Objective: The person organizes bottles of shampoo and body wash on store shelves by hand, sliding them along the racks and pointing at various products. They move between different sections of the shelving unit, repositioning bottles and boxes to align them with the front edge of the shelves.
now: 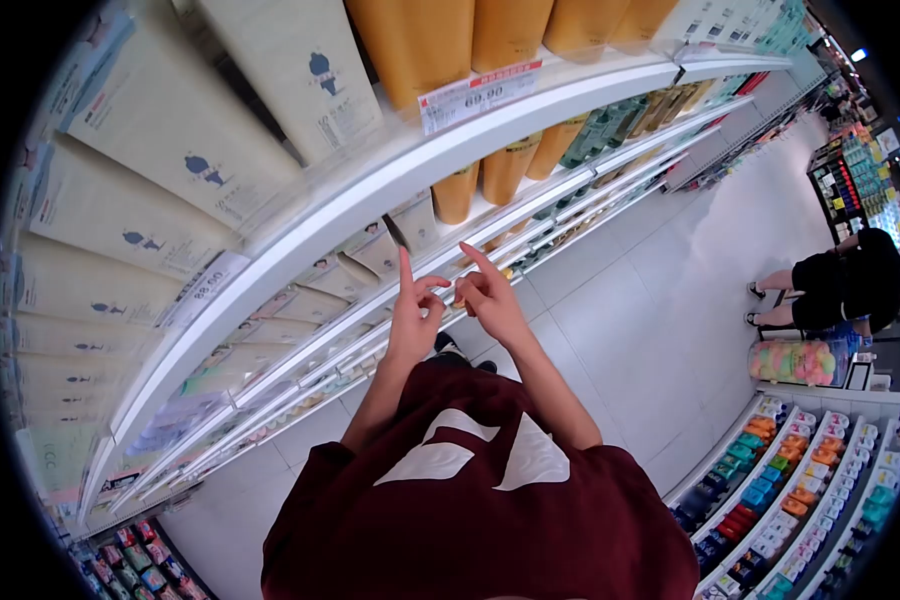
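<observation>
Both of my hands are raised in front of my maroon shirt [470, 500], before a tall store shelf [400, 165]. My left hand [415, 318] has its index finger stretched upward and the other fingers loosely bent, with nothing in it. Close beside it, my right hand [490, 300] also extends its index finger, up and to the left, and holds nothing. In this view the fingertips overlap the lower shelf tiers, near cream boxes [372, 248] and orange bottles [457, 195]. Above them on the upper tier are larger orange bottles [410, 50] and cream cartons [185, 165].
Price tags [482, 95] line the shelf edge. Pale tiled floor [630, 330] stretches to the right, where a person in black [845, 285] stands by a bin of colourful items [795, 362]. Curved racks of small bottles [770, 475] stand at lower right, packaged goods [145, 560] at lower left.
</observation>
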